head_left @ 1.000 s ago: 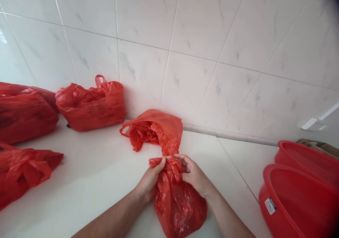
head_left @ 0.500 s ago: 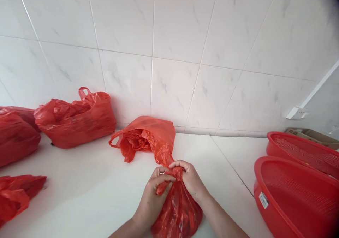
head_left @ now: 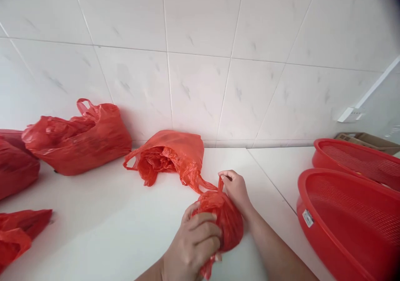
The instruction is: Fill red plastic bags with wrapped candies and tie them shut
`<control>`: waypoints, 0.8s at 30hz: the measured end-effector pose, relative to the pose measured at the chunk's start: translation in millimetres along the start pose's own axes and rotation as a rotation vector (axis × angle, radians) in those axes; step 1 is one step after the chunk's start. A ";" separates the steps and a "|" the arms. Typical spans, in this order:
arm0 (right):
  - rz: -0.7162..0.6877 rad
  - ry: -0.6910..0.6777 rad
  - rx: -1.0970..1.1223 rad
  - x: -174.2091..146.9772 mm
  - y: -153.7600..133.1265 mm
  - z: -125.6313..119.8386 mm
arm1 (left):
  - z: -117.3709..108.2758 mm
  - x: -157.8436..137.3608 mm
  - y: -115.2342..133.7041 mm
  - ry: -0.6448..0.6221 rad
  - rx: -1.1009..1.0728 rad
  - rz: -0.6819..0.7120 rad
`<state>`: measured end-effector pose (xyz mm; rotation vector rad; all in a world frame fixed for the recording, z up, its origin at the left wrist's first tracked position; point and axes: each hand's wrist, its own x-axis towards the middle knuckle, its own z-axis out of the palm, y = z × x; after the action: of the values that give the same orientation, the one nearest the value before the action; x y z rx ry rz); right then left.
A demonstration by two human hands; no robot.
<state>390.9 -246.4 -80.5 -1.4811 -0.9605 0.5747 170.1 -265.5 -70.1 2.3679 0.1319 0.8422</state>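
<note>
A filled red plastic bag [head_left: 230,227] is between my two hands, low in the middle of the head view. My left hand [head_left: 200,239] is wrapped over its near left side, fingers curled round the plastic. At the bag's top, my right hand [head_left: 236,187] pinches a thin twisted strip of the red plastic, like a handle, between thumb and fingers. What the bag contains is hidden. Just behind it, an open red plastic bag [head_left: 184,147] lies on its side with crumpled red plastic in its mouth, one handle trailing towards my right hand.
Full red bags [head_left: 90,143] stand on the left of the white table [head_left: 118,222], near the tiled wall [head_left: 200,85]. Another red bag [head_left: 21,231] lies at the left front. On the right are two red plastic baskets [head_left: 315,231], with a cardboard box [head_left: 368,141] behind them.
My left hand has gone from pinching the bag's neck to gripping its side. My right hand has moved up and right, pulling out a strip. The bag has been turned, and the view has shifted slightly.
</note>
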 end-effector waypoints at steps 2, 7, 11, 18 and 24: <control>-0.055 0.014 -0.083 1.9 2.7 -1.0 | 5.5 1.1 7.4 -0.059 -0.043 -0.012; -0.063 -0.069 -0.168 7.2 17.4 -2.8 | 9.0 -2.7 13.7 -0.091 0.061 -0.037; -0.032 -0.040 -0.134 15.5 26.8 -10.3 | 8.2 -7.6 9.4 -0.049 0.021 -0.115; 0.097 -0.020 -0.094 29.5 32.9 -17.6 | 15.5 9.7 6.6 -0.022 0.283 -0.345; 0.146 -0.082 -0.280 36.0 48.1 -20.9 | -4.2 -25.1 16.9 -0.058 0.358 -0.276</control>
<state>438.3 -225.4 -117.4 -1.7999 -1.0337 0.6298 145.9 -284.1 -71.2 2.6178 0.6157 0.6576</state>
